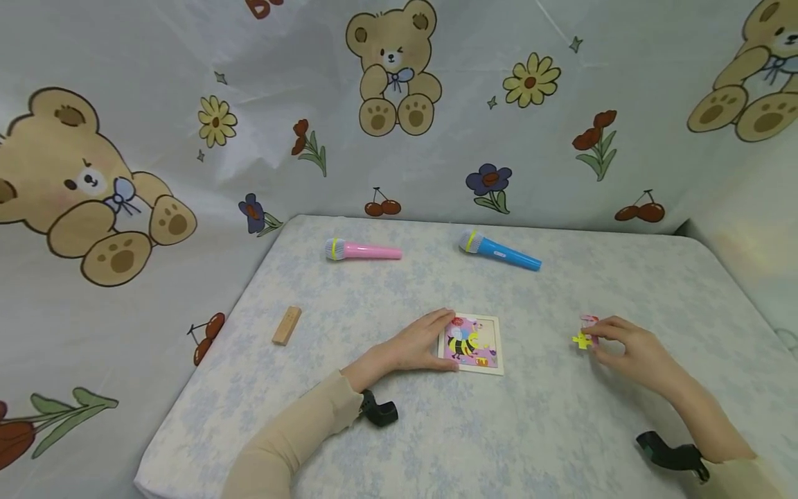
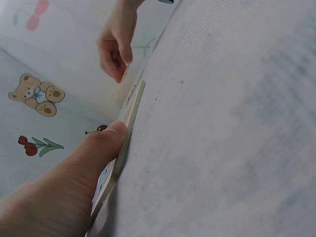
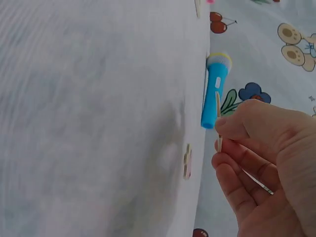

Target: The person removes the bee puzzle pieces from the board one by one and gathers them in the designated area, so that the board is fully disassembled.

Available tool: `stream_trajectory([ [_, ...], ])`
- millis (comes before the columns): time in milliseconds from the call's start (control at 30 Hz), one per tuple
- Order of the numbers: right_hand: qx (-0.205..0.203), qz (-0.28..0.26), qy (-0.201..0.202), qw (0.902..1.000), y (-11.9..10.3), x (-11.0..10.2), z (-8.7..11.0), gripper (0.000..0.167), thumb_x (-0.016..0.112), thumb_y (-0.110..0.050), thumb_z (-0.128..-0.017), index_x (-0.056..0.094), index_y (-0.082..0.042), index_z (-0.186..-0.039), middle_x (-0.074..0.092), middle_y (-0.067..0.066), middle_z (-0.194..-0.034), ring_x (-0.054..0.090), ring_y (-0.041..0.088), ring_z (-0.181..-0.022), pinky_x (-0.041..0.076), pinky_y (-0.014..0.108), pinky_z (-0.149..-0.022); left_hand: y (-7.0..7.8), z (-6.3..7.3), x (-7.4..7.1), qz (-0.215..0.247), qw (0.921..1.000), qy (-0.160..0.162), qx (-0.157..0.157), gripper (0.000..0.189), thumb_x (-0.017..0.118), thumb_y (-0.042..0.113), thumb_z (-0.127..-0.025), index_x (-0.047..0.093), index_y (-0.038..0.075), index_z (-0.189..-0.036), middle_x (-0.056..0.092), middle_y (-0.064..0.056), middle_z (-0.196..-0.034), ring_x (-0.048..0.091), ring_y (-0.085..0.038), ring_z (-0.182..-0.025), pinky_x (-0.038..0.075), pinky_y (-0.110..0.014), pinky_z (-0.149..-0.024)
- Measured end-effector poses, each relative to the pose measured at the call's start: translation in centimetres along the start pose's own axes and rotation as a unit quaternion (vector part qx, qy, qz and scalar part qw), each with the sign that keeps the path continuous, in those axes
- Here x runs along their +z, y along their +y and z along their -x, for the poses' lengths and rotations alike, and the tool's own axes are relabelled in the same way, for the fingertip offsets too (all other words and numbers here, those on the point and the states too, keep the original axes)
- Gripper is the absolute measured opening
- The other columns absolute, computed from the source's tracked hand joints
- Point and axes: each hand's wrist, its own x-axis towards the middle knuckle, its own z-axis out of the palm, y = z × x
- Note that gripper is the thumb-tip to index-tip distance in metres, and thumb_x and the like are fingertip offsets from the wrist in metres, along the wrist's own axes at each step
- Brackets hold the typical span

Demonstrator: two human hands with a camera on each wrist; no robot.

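Note:
In the head view, a square wooden jigsaw puzzle (image 1: 475, 344) with a bee picture lies in a pale frame, its upper right part bare wood. My left hand (image 1: 414, 345) grips the frame's left side, fingers at the upper corner and thumb (image 2: 111, 138) along the lower edge. Over to the right, my right hand (image 1: 639, 357) pinches a thin puzzle piece (image 3: 219, 140) between thumb and fingers, seen edge-on in the right wrist view. A second thin piece (image 3: 261, 185) shows against its curled fingers. Another puzzle piece (image 3: 187, 162) lies on the table below. Yellow and pink show by the fingertips.
A pink toy microphone (image 1: 368, 251) and a blue one (image 1: 505, 253) lie toward the back of the cloth-covered table (image 1: 386, 305). At the left is a small wooden block (image 1: 287, 326). A curtain (image 1: 262, 83) printed with bears and flowers hangs behind the table.

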Motion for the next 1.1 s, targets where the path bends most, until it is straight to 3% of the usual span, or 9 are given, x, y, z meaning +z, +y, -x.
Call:
stream_trajectory([
  [167,0.013,0.008,-0.006,0.9999,1.2,-0.2,1.2,0.036,0.08,0.0,-0.066,0.071,-0.008,-0.1,0.061,0.001,-0.096,0.06,0.013,-0.08,0.051,0.028,-0.061,-0.1,0.2,-0.1,0.0,1.0,0.007,0.002,0.102,0.065,0.061,-0.079,0.02,0.003,-0.15,0.02,-0.012,-0.154,0.016,-0.018,-0.141,0.015,-0.029,-0.112],
  [333,0.013,0.007,-0.004,0.9999,1.7,0.1,1.7,0.036,0.081,0.002,-0.065,0.071,-0.009,-0.098,0.062,0.001,-0.095,0.061,0.01,-0.081,0.042,0.007,-0.07,-0.1,0.4,-0.2,0.005,0.9999,0.011,0.001,0.101,0.065,0.06,-0.079,0.021,0.002,-0.149,0.021,-0.012,-0.153,0.016,-0.019,-0.141,0.015,-0.029,-0.112],
  [433,0.012,0.003,0.003,0.9999,1.9,0.3,1.8,0.037,0.08,0.003,-0.064,0.072,-0.01,-0.097,0.063,0.001,-0.095,0.059,0.007,-0.084,0.035,0.001,-0.073,-0.1,0.5,-0.2,0.004,0.9999,0.012,0.001,0.101,0.065,0.06,-0.079,0.021,0.002,-0.149,0.021,-0.012,-0.153,0.016,-0.019,-0.14,0.015,-0.029,-0.112],
  [733,-0.007,0.019,-0.005,0.9998,2.0,0.3,1.5,0.036,0.082,0.003,-0.062,0.071,-0.009,-0.095,0.064,0.001,-0.092,0.062,0.017,-0.081,0.036,0.002,-0.072,-0.1,0.5,-0.1,-0.002,0.9999,0.013,0.001,0.101,0.065,0.06,-0.079,0.021,0.003,-0.15,0.022,-0.011,-0.153,0.017,-0.018,-0.14,0.015,-0.028,-0.112],
  [833,0.015,0.016,-0.02,0.9996,1.5,-0.3,1.0,0.036,0.081,-0.004,-0.068,0.07,-0.008,-0.101,0.064,0.003,-0.096,0.063,0.018,-0.083,0.047,0.014,-0.069,-0.1,0.5,-0.1,-0.001,0.9999,0.012,0.002,0.101,0.066,0.06,-0.079,0.021,0.002,-0.149,0.022,-0.012,-0.153,0.017,-0.018,-0.14,0.014,-0.027,-0.112],
  [967,0.048,-0.01,-0.015,0.9987,-0.1,-1.3,-0.8,0.039,0.079,-0.011,-0.076,0.066,-0.005,-0.112,0.064,0.008,-0.104,0.062,0.025,-0.089,0.053,0.03,-0.064,-0.1,0.4,-0.1,0.002,0.9999,0.01,0.001,0.102,0.065,0.06,-0.079,0.021,0.003,-0.15,0.021,-0.012,-0.153,0.016,-0.018,-0.14,0.014,-0.028,-0.112],
  [1100,0.05,-0.06,0.006,0.9969,-2.8,-0.9,-2.7,0.042,0.077,-0.013,-0.08,0.063,-0.005,-0.118,0.063,0.009,-0.111,0.061,0.029,-0.094,0.052,0.024,-0.069,0.0,0.1,-0.1,0.003,1.0,0.005,-0.001,0.101,0.064,0.062,-0.079,0.019,0.005,-0.151,0.019,-0.01,-0.154,0.014,-0.017,-0.141,0.014,-0.029,-0.112],
])
